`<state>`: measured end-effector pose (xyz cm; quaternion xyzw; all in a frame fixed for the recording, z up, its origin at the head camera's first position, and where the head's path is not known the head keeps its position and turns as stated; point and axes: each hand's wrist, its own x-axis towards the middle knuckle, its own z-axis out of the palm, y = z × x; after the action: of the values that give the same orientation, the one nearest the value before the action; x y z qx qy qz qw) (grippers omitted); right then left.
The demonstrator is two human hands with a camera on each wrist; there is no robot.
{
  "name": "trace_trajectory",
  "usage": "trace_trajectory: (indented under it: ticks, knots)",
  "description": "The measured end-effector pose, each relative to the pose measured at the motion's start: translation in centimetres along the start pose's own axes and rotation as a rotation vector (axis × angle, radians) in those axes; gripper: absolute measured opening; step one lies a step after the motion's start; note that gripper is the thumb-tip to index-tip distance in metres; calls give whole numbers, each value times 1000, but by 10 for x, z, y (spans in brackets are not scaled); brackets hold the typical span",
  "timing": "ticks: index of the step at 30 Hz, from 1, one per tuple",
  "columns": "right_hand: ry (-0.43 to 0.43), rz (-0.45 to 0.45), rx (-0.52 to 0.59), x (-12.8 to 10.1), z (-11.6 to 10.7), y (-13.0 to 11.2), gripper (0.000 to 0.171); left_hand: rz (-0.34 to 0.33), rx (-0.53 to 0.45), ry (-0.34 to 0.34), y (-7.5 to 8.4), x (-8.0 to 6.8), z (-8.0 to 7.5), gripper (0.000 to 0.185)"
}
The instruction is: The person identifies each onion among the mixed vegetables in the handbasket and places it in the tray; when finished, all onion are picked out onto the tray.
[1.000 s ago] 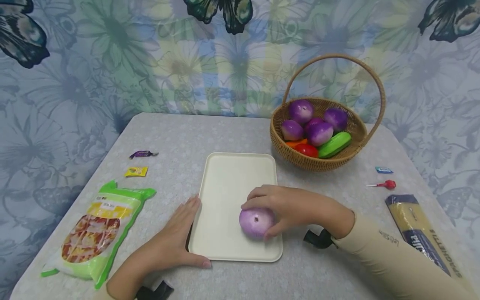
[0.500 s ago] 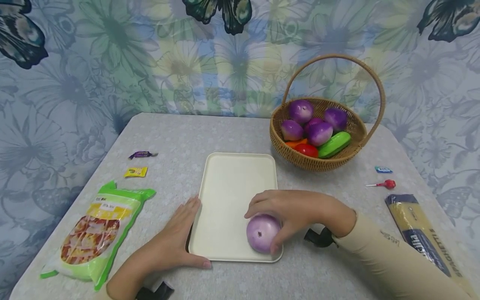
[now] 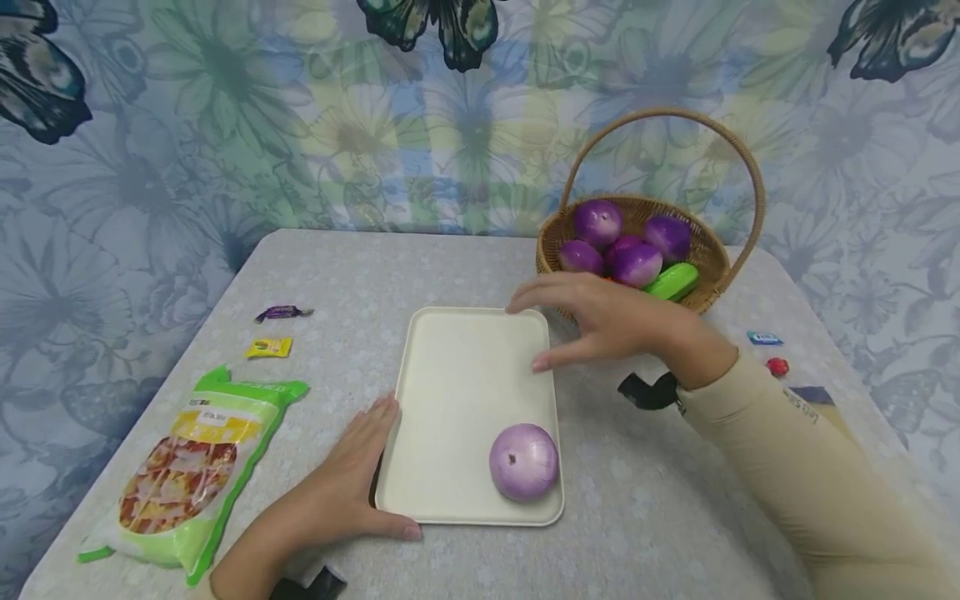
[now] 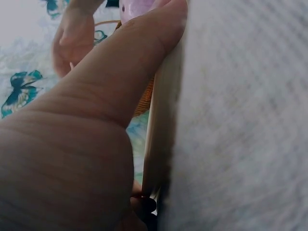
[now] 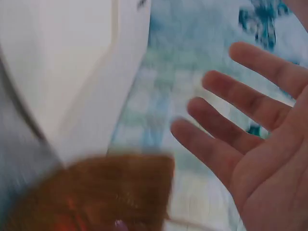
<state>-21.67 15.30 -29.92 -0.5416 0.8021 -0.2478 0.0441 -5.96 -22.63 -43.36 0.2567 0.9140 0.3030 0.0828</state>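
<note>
A grey speckled table is seen before a floral backdrop printed with butterflies. At the centre of the frame lies a cream tray, and a pale purple onion rests in its lower right corner, close to the rim. The left hand is laid flat on the table, fingers straight against the tray's left edge and thumb along its near edge; nothing is gripped. The right hand is held in the air above the tray's upper right corner, fingers spread and relaxed, empty, just in front of a wicker basket at the upper right, where more purple onions and a green vegetable are kept. A risk can be judged: the round onion could be rolled over the low rim if the tray were nudged, and the basket could be knocked by the raised hand. A green snack bag is seen at the lower left.
</note>
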Motion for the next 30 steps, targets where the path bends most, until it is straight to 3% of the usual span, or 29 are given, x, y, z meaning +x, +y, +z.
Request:
trace_trajectory:
  ticks: [3,9,13,30]
  knots:
    - [88,68,-23,-1,-26,22,62,2,5,3,0,-1,0,149]
    - [167,431,-12,-12,-73,61,78,-4,9,5,0,0,-1,148]
    - [180,582,40,-20,-89,74,92,-8,7,4,1,0,0,149]
    - [137,640,5,-37,-82,85,102,-12,1,12,0,0,5,148]
